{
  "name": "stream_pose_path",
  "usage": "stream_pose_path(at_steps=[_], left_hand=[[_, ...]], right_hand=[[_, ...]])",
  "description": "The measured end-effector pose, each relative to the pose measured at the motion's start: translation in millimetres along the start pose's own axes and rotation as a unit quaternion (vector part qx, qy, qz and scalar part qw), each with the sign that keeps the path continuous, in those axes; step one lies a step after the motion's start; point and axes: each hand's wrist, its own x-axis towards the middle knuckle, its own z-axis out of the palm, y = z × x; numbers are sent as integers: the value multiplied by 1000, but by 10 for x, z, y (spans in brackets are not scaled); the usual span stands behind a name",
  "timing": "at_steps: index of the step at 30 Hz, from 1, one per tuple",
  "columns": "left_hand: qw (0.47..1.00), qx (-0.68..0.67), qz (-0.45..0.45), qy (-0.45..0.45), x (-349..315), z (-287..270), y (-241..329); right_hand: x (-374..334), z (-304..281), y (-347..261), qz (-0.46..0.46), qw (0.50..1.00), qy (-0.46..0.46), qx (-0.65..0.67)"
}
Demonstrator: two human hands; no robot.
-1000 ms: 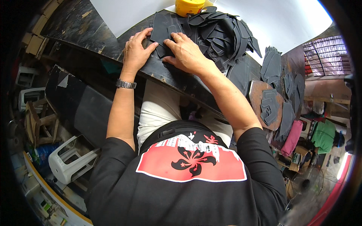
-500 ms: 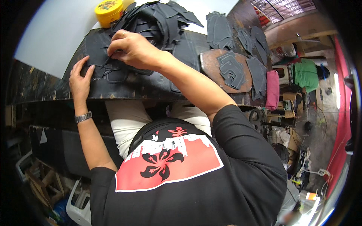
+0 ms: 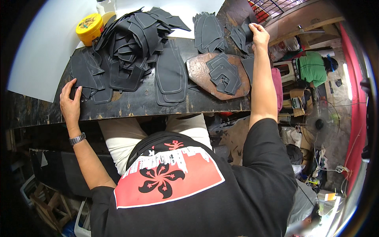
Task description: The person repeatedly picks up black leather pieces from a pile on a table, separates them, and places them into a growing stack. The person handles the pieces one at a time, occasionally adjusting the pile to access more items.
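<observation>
At the far right of the table my right hand (image 3: pixel 260 36) pinches the edge of a dark cut piece (image 3: pixel 248 31), beside a small stack of similar pieces (image 3: pixel 238 39). My left hand (image 3: pixel 71 103) lies on the table at the left, fingers apart and holding nothing. Its fingertips are near black sheet pieces with pale edge lines (image 3: pixel 85 71). Between my hands rises a big heap of black cut pieces (image 3: pixel 134 35). Long rounded pieces (image 3: pixel 171 73) lie stacked to the right of the heap.
A brown board (image 3: pixel 197 67) carries angular black pieces (image 3: pixel 224 75). Behind it stands a fanned stack (image 3: pixel 208 33). A yellow tub (image 3: pixel 89 28) sits at the back left by white sheets (image 3: pixel 43 51). A pink cloth (image 3: pixel 276 89) hangs at the right end. A person in green (image 3: pixel 312 69) is beyond.
My right hand has gone from the pieces by my left hand across to the far right stacks. My left hand has shifted slightly toward me. The whole view has also shifted.
</observation>
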Motion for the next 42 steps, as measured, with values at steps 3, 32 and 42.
stream_pose_path(at_steps=[3, 32, 42], left_hand=[[1000, -6, 6, -4, 7, -1, -11], [992, -104, -56, 54, -39, -30, 130], [995, -81, -42, 39, -6, -2, 83]], right_hand=[[293, -168, 514, -32, 950, -20, -309], [-3242, 3403, -1452, -408, 770, -473, -131], [-3376, 3831, -1293, -483, 728, -433, -222]])
